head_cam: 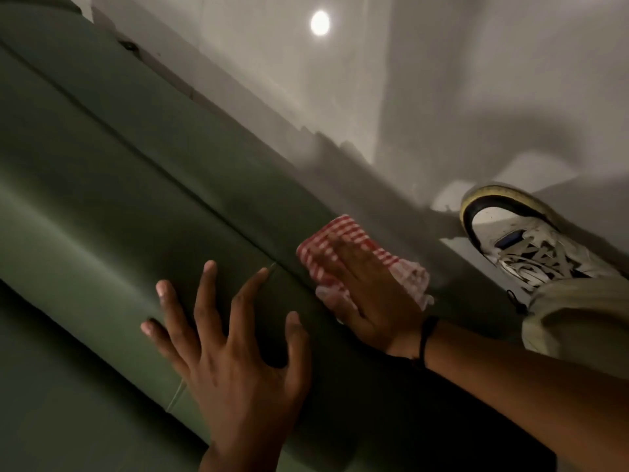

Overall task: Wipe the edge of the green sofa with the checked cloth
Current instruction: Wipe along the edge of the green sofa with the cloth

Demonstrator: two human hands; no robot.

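green sofa [112,185] edge running diagonally, checked cloth [343,240]

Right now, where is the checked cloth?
In the head view, the checked cloth lies under the right hand on the green sofa edge, near the shoe.

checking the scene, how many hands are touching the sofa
2. The left hand rests spread and bare on the green sofa; the right hand presses the checked cloth against its edge, near a shoe.
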